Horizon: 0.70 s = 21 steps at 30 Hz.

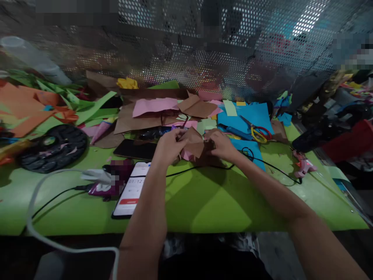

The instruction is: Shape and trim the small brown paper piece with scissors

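Observation:
Near the middle of the green table, my left hand (171, 144) is closed on the left side of a folded piece of brown paper (193, 143). My right hand (220, 144) has its fingers bent together at the paper's right side; what sits between its fingertips is partly hidden, though brown paper shows there. A bit of pink paper (188, 155) shows just under the folded piece. Behind my hands lie sheets of brown paper (199, 107) and a pink sheet (155, 105). Right of my right hand, scissors (258, 131) with red and yellow handles rest on blue paper (262, 112).
A lit phone (131, 194) lies by my left forearm, with a dark phone (135, 149) behind it. A purple power adapter (101, 188) with cables, a black round tray (54, 149) and orange paper (26, 105) are at left. A pink glue gun (304, 165) lies at right.

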Available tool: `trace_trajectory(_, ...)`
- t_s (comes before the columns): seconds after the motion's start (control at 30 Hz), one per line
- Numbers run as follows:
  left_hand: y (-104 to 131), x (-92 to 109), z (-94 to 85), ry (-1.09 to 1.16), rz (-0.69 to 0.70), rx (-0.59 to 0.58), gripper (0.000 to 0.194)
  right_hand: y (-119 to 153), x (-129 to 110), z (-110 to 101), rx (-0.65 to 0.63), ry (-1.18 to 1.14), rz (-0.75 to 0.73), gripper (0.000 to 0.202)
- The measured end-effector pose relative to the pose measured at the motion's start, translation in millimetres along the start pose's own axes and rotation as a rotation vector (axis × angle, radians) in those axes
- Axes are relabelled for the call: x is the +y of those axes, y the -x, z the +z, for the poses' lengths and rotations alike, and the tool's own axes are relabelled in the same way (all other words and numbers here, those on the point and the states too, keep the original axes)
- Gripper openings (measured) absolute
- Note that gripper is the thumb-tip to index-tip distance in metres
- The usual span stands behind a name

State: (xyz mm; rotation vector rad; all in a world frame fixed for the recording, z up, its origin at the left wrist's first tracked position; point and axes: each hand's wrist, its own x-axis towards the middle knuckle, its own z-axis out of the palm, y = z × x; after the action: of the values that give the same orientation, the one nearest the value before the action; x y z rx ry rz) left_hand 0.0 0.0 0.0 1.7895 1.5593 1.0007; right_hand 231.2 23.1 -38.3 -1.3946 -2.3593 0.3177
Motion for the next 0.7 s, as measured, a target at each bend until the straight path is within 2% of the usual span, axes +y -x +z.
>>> trace_trajectory(0.1, 1.2, 1.6, 0.1, -0.030, -0.007, -0.012, 0.040, 1.4, 7.5, -16.8, 0.055, -0.301, 0.068, 0.015)
trace_trajectory(0.23, 1.7, -0.4, 3.2, -0.110, 0.003, -0.068, 0.045, 9.8, 15.5, -42.2, 0.138, -0.751, 0.197, 0.021)
trace_trajectory(0.33, 1.5, -0.5, 7.0, -0.222, 0.029, -0.163, 0.039, 20.0, 15.3, -54.0, 0.217, -0.933, 0.270, 0.027)
trace_trajectory(0.37, 1.4, 0.2, 8.7, -0.259, 0.051, -0.157, 0.036, 23.5, 14.3, -56.0, 0.231, -0.968, 0.285, 0.029)
trace_trajectory(0.43, 1.8, 3.4, 13.1, -0.287, 0.117, -0.064, 0.033, 29.6, 11.4, -57.4, 0.261, -1.036, 0.309, 0.033)
trace_trajectory(0.5, 3.4, 8.4, 19.8, -0.200, 0.171, 0.036, 0.035, 34.1, 8.6, -56.6, 0.297, -1.103, 0.329, 0.037)
trace_trajectory(0.53, 4.8, 11.5, 24.2, -0.109, 0.172, 0.042, 0.037, 35.6, 7.3, -55.8, 0.313, -1.132, 0.333, 0.038)
trace_trajectory(0.7, 14.4, 26.6, 51.4, 0.517, -0.012, -0.162, 0.048, 39.4, 2.1, -52.8, 0.359, -1.211, 0.295, 0.039)
